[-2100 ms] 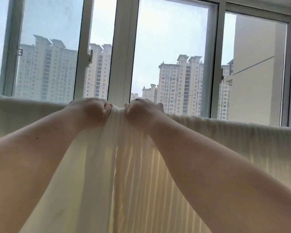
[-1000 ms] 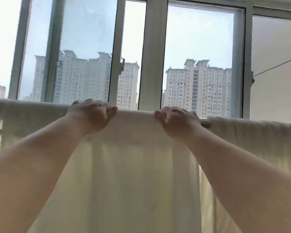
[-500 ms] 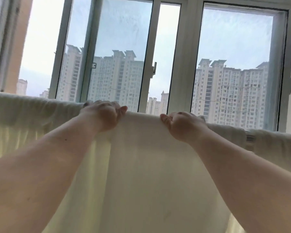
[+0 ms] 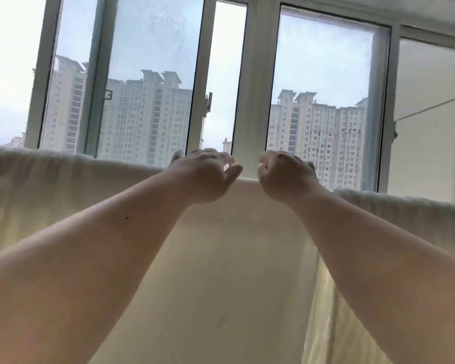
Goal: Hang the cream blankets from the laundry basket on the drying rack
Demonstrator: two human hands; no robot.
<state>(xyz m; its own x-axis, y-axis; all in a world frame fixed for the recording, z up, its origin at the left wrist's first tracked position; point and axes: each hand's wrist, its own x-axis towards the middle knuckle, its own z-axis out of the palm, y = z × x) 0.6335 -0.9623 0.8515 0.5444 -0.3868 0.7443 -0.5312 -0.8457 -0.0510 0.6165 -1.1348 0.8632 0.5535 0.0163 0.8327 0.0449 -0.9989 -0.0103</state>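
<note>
Cream blanket (image 4: 221,258): a smooth, pale sheet hanging straight down from its top fold, lit from behind so that it glows faintly yellow. Its top edge runs level directly under both hands and the panel falls between and below the two forearms. Left hand (image 4: 204,177): raised over the top fold, fingers spread and loosely bent with the thumb out towards the other hand; it holds nothing, and whether it touches the cloth cannot be told. Right hand (image 4: 284,176): just beside the left, fingers curled over the top fold; whether it grips the cloth there cannot be told, as the fingertips are blurred. The rail carrying the cloth is hidden beneath it.

A second cream blanket (image 4: 63,185) hangs outward of the left hand, gathered in soft vertical folds; a third cream blanket (image 4: 394,222) hangs outward of the right hand, also creased. Count: three hanging cloths, two hands.

Beyond the hands stands a window frame (image 4: 250,101) with several glass panes, and through it tower blocks (image 4: 147,122) under a pale sky.
</note>
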